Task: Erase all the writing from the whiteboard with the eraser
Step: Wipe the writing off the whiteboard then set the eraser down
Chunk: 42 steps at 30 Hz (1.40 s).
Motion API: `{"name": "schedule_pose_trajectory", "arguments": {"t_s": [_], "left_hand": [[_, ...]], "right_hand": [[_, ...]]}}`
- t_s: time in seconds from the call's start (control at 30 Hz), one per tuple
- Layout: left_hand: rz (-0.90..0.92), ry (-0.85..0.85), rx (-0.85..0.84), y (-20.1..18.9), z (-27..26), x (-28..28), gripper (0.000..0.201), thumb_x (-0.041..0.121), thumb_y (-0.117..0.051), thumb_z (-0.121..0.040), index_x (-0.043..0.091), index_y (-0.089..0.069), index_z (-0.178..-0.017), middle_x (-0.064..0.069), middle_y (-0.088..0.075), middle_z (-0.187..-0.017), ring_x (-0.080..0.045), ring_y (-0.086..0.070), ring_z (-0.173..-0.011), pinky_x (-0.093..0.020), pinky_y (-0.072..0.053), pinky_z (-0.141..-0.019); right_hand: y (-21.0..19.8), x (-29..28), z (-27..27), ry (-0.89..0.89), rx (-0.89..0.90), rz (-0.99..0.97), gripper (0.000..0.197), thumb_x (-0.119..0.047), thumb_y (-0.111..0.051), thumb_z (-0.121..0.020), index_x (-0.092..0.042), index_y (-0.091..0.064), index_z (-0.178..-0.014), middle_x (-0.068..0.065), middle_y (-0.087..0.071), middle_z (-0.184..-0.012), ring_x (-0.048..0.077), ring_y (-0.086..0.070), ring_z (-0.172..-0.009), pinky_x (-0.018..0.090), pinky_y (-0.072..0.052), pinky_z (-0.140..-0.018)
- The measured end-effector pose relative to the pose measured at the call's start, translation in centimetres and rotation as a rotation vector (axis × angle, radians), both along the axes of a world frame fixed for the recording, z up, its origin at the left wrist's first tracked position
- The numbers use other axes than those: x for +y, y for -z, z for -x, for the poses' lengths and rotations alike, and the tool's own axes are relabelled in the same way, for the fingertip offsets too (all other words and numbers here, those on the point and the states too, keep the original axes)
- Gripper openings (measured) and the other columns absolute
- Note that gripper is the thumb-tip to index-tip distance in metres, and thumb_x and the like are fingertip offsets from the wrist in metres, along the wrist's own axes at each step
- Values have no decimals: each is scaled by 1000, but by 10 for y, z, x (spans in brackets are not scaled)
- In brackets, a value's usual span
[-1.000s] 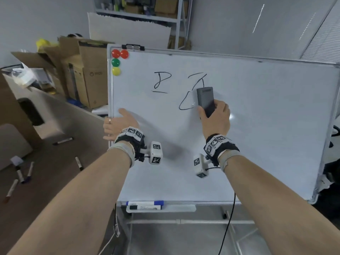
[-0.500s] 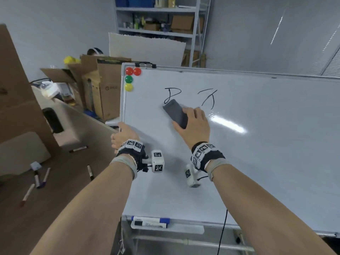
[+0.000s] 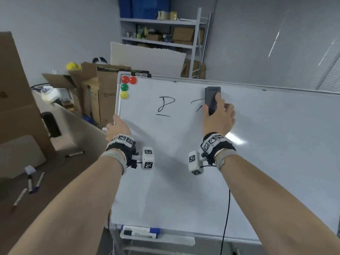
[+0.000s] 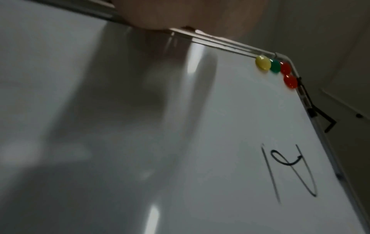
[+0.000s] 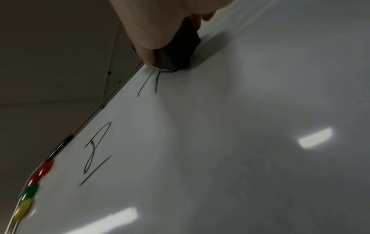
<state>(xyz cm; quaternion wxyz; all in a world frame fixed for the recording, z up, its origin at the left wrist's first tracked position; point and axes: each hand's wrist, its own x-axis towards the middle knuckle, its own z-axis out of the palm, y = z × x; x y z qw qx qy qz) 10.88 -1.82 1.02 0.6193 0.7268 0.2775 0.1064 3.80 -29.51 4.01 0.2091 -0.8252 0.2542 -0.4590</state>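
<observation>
Whiteboard (image 3: 257,162), right hand (image 3: 219,120) gripping eraser (image 3: 212,100), left hand (image 3: 117,128) clasping its edge

Whiteboard (image 3: 202,172): we see its white face carrying four magnets (image 3: 124,87) at the upper left corner, black writing (image 3: 164,106) beside them | eraser (image 3: 211,99) pressed flat on the face, near the top edge | bottom tray (image 3: 180,241): we note two markers (image 3: 139,233) lying side by side | floor (image 3: 55,181): loose markers (image 3: 34,183).

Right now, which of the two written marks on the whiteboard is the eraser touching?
The right-hand mark, partly under the eraser that the right hand holds. The underlined looped mark, nearer the magnets, lies apart, untouched.
</observation>
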Motion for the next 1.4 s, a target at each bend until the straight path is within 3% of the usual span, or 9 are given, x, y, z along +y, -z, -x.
{"name": "schedule_pose_trajectory", "arguments": {"t_s": [0.13,0.2,0.3,0.43,0.57,0.77,0.9,1.03,1.4], "left_hand": [[171,282,-12,18,-9,23,93,75,-32,-79,17,-38,-151,-13,-42,-154,-35,-41,-139,-46,-30,-119],[314,261,8,19,-3,29,104,82,-39,-71,20,-34,-154,-8,-36,-158,-30,-35,-145,-45,-24,-122],[343,251,-16,15,7,30,92,73,-37,-87,14,-27,-157,-8,-30,-162,-27,-29,-149,-44,-18,-124],[310,204,-51,19,9,30,75,62,-32,-98,12,-36,-153,-14,-40,-155,-31,-40,-142,-41,-25,-121],[270,123,-58,23,10,16,79,68,-32,-91,11,-48,-144,-13,-50,-147,-34,-44,-135,-48,-27,-118],[223,19,-7,26,14,-5,77,72,-37,-85,20,-55,-139,-12,-49,-147,-32,-43,-134,-52,-27,-116],[225,26,0,27,14,1,79,74,-38,-83,21,-54,-140,-11,-47,-148,-32,-44,-132,-50,-28,-115],[246,7,1,28,14,12,81,74,-40,-81,24,-53,-142,-9,-46,-150,-35,-43,-135,-51,-27,-116],[311,78,-45,31,20,37,88,77,-34,-80,20,-47,-146,-11,-45,-151,-35,-41,-137,-51,-26,-118]], "right_hand": [[-1,46,-20,-205,72,164,52,-51,-61,-87,-37,-51,-135,5,-51,-115,27,-50,-103,39,-39,-89],[4,74,-28,-312,118,277,52,-51,-61,-86,-36,-53,-135,5,-51,-112,27,-51,-100,40,-44,-85],[10,110,-34,-447,158,390,54,-51,-64,-85,-35,-54,-136,7,-52,-111,28,-51,-100,41,-48,-82],[12,118,-36,-531,154,423,54,-49,-67,-84,-34,-57,-135,5,-53,-109,27,-52,-97,40,-48,-80],[14,87,-32,-434,101,490,52,-47,-66,-84,-35,-58,-134,2,-56,-105,26,-53,-92,41,-48,-79],[23,4,-8,-63,-28,140,53,-49,-60,-91,-35,-49,-141,12,-53,-112,30,-52,-98,41,-42,-88],[31,2,-4,56,-92,47,51,-48,-61,-90,-33,-53,-138,13,-54,-110,30,-52,-97,40,-38,-88],[28,28,-11,15,-206,-64,52,-40,-68,-84,-30,-58,-134,13,-54,-105,30,-54,-93,39,-41,-87],[-14,97,-56,-230,54,146,54,-51,-61,-87,-40,-48,-139,6,-50,-116,27,-50,-103,40,-36,-91]]}}
